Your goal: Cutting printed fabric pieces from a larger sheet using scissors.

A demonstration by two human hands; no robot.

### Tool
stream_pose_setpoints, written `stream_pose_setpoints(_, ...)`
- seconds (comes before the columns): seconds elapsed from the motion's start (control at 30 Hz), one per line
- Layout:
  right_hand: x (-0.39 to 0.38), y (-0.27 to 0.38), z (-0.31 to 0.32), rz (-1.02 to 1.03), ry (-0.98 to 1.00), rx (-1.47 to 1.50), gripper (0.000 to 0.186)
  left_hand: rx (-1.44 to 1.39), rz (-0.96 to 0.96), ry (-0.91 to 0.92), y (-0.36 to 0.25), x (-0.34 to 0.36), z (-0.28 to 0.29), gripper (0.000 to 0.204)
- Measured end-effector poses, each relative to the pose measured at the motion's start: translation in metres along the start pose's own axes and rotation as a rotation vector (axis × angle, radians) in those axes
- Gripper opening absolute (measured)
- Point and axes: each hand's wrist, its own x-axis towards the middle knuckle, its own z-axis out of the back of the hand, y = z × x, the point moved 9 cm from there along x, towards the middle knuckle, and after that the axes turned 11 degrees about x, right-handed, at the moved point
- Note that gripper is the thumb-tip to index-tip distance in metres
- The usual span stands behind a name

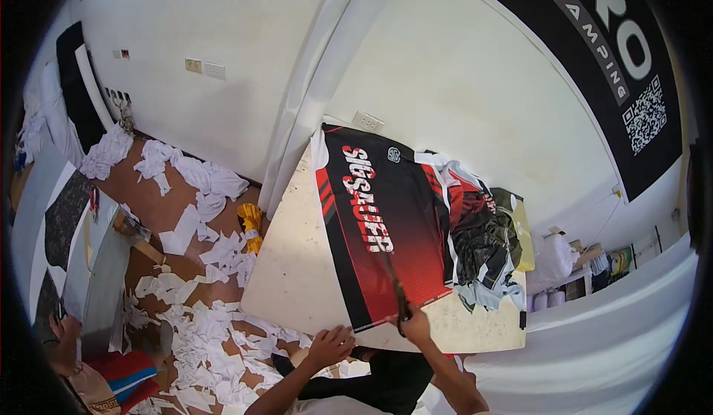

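Observation:
A black and red printed fabric panel [405, 237] lies spread on a pale table [297, 244]. My right hand [414, 324] grips a pair of scissors [399, 296] at the panel's near edge. Their long blades point away from me over the red part; whether they are open is too small to tell. At the near left corner of the panel is my left hand [332, 347], its fingers bent and close together on the fabric edge.
Bunched camouflage fabric [486, 248] and other printed pieces lie at the table's right. White scraps [200, 341] and a yellow bundle [251, 226] cover the floor at left. A co-worker's hand [68, 333] is at another table [104, 296]. White cloth [594, 318] hangs right.

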Motion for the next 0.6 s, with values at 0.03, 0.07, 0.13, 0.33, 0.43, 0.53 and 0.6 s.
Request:
stream_pose_setpoints(0.03,0.0,0.001,0.018,0.135,-0.151,0.013,0.062,0.0,-0.002,0.002,0.0,0.0,0.0,0.024)
stream_pose_setpoints(0.07,-0.003,0.002,0.035,0.255,-0.309,-0.01,0.064,0.003,0.002,0.02,0.0,0.001,0.0,0.024)
stream_pose_setpoints(0.13,-0.003,-0.014,0.047,0.265,-0.383,-0.034,0.068,-0.008,0.029,0.025,0.0,0.002,0.005,0.029)
stream_pose_setpoints(0.33,-0.031,-0.061,0.052,0.174,-0.365,0.079,0.069,-0.035,0.02,0.116,-0.013,-0.006,0.022,0.04)
stream_pose_setpoints(0.43,-0.058,-0.082,0.057,0.179,-0.367,0.034,0.071,-0.096,-0.002,0.153,-0.026,-0.021,0.03,0.039)
stream_pose_setpoints(0.53,-0.076,-0.103,0.064,0.135,-0.379,0.004,0.073,-0.205,-0.027,0.16,-0.037,-0.036,0.039,0.032)
stream_pose_setpoints(0.6,-0.087,-0.105,0.067,0.148,-0.381,0.022,0.072,-0.325,-0.135,0.147,-0.047,-0.04,0.046,0.023)
